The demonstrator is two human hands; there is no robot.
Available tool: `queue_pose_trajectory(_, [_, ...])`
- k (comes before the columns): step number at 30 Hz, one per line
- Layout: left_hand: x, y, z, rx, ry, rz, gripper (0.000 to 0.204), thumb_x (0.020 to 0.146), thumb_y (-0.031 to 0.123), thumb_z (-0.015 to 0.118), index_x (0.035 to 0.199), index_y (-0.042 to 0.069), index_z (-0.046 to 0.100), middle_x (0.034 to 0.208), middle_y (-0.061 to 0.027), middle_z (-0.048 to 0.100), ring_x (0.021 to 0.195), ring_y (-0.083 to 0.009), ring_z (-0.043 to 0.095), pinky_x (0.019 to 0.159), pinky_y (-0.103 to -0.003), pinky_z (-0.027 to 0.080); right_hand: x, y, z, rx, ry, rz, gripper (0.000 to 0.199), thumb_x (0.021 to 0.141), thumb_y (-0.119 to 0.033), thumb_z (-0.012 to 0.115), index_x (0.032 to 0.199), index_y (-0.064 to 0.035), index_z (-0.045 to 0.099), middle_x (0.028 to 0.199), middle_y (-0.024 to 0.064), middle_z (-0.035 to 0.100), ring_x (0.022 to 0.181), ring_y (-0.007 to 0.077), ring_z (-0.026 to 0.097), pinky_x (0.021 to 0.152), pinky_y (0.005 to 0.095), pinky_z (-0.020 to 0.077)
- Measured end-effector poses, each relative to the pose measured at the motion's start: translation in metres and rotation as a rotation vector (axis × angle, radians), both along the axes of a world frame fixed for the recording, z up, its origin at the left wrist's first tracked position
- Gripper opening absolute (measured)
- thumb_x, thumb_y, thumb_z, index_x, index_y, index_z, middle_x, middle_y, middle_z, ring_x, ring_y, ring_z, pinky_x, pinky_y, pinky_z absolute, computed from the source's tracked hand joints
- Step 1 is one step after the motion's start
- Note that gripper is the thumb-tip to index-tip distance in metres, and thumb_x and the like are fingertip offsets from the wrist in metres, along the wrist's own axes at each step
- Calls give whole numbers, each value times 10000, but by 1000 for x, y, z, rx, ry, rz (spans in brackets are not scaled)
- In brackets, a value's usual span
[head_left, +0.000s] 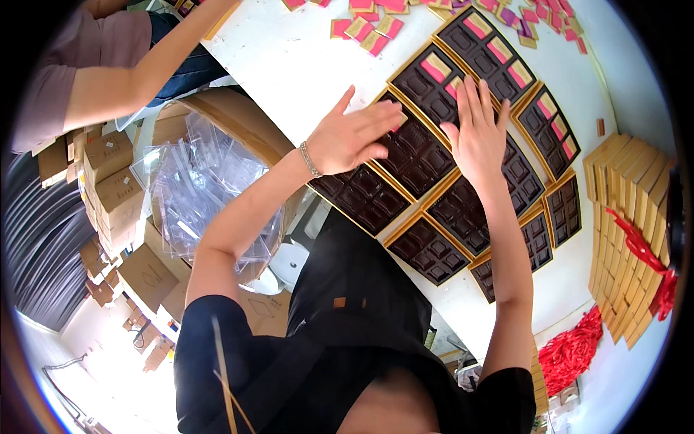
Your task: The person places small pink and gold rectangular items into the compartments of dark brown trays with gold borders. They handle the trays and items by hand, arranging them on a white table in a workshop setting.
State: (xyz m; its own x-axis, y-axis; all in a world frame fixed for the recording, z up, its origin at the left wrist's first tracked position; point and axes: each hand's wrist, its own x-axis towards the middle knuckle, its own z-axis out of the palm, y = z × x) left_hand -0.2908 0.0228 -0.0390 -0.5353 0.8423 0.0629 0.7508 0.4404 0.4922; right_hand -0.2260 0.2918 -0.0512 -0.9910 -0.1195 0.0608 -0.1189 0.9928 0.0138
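Observation:
Several gold boxes with dark brown compartment trays (416,152) stand side by side on the white table. Small pink-and-gold packets (435,66) lie in the far compartments of some; nearer trays hold none that I can see. My left hand (353,136), a chain bracelet at its wrist, is over a tray on the left with fingers stretched out and thumb apart. Its fingertips are at a pink packet, partly hidden beneath them. My right hand (477,141) reaches flat over the middle trays, fingers extended, near another pink packet (453,88).
Loose pink-and-gold packets (374,43) are scattered along the table's far side. Stacked gold boxes (625,239) and red ribbon bundles (571,354) are on the right. At left stands a carton of clear plastic pieces (206,184); beyond it, another person's arm (137,83) reaches in.

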Motion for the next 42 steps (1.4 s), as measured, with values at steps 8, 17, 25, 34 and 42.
queue_pose_trajectory(8, [-105,27,-28,102,416,576,309,775,191,766,1069,128,693,1051,-39,675,965,-245,616,842,-434,491,-100,-55,22,-428,259,39,369,745,32,636,1101,-61,654,1133,100,646,1055,283,598,884,377,510])
queue_pose_trajectory(17, [-132,-8,-26,180,269,343,330,736,107,770,1043,65,658,993,-77,676,901,-289,627,813,-392,505,-168,-59,-6,-281,28,122,158,869,-90,531,967,-14,627,868,145,614,924,322,596,788,398,511])
queue_pose_trajectory(25, [-18,-51,19,310,-64,-110,384,700,42,766,1066,54,652,1057,-68,676,963,-267,633,821,-347,525,-10,-86,21,-1115,275,-416,213,855,-40,690,1062,-45,640,849,91,679,690,149,672,605,269,520])
queue_pose_trajectory(34, [6,-56,19,229,-7,-243,312,720,81,700,1029,44,676,1097,-57,676,1009,-240,625,818,-348,504,58,-96,17,-767,132,-481,333,819,-15,679,1148,-60,649,1195,132,602,1012,307,602,854,379,504])
queue_pose_trajectory(42, [52,-88,2,-31,139,-173,398,851,212,561,1213,66,641,1343,-84,584,1289,-238,517,1039,-456,384,75,-115,4,-449,62,-273,518,895,-158,610,1383,-32,490,1453,100,466,1350,339,423,1101,531,325])
